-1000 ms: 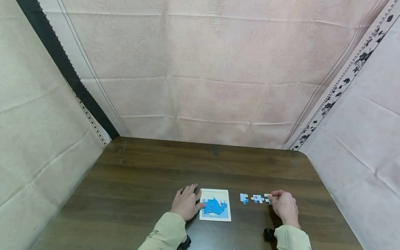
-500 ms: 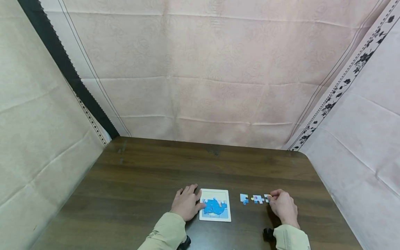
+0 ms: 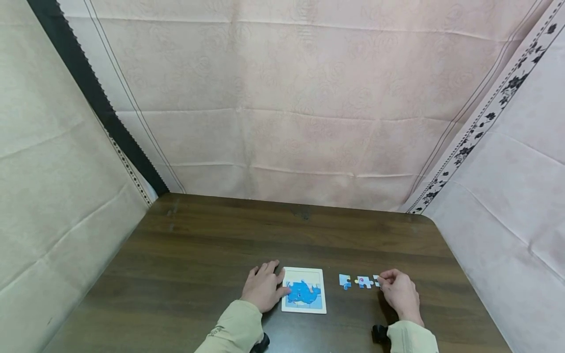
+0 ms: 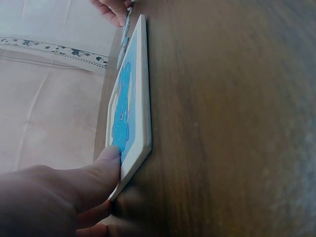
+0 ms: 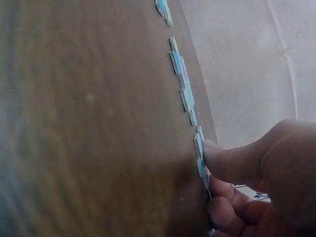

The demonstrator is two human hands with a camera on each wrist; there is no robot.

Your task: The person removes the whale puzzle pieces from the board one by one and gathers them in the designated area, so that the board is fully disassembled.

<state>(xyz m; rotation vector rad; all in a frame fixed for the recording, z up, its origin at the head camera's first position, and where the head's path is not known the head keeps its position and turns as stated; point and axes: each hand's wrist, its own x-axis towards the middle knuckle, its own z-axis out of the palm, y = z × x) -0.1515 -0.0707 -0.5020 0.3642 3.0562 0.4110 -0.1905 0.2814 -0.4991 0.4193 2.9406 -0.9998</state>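
Note:
A white-framed puzzle board (image 3: 309,312) with a blue whale picture lies flat on the table. My left hand (image 3: 261,288) rests at its left side, fingers stretched out on the tabletop and thumb (image 4: 111,154) on the picture. Right of the board, several small puzzle pieces lie in a row: a left piece (image 3: 345,280), a middle piece (image 3: 364,281) and a right piece (image 3: 376,279), partly hidden. My right hand (image 3: 401,296) pinches the right piece, its thumb (image 5: 217,157) on top and curled fingers at the far edge.
The brown wooden table (image 3: 212,240) runs back to a pale cloth curtain (image 3: 291,117). Similar cloths hang at the left (image 3: 66,186) and right (image 3: 503,206) sides. A black wrist strap (image 3: 379,334) shows at the right sleeve.
My right hand has shifted slightly left and now covers more of the right puzzle piece. The left hand, the board and the other pieces have not moved.

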